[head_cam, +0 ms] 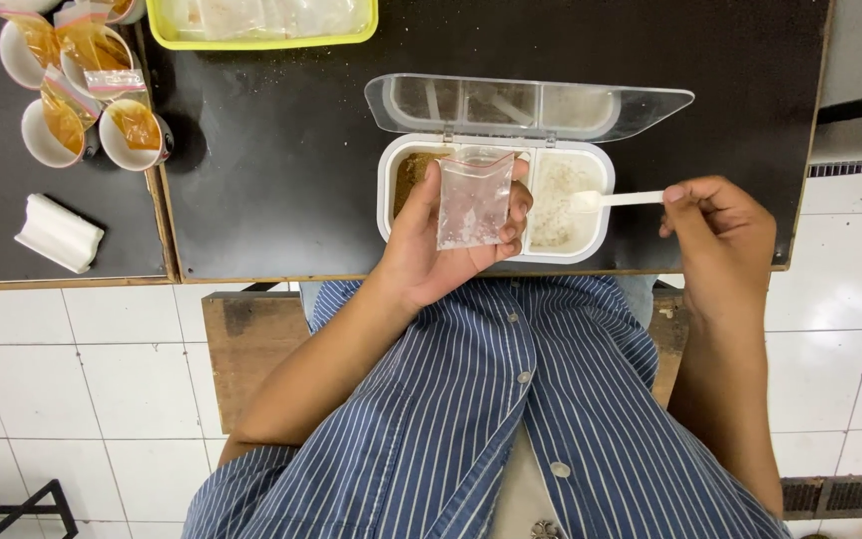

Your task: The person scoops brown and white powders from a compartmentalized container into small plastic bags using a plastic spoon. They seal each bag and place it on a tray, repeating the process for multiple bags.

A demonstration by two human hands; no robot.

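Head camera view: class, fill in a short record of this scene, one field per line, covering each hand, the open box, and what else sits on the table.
left hand: holds up a small clear plastic bag with a little white powder, mouth open
right hand: pinches the handle of a small white plastic spoon, bowl heaped with white powder
white compartment box: clear lid flipped open; brown powder left, white powder right
black table: white cups with orange-filled bags, yellow-green tray, white folded cloth

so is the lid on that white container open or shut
Open: the clear lid is swung back flat on the table behind the white container, leaving its compartments uncovered.
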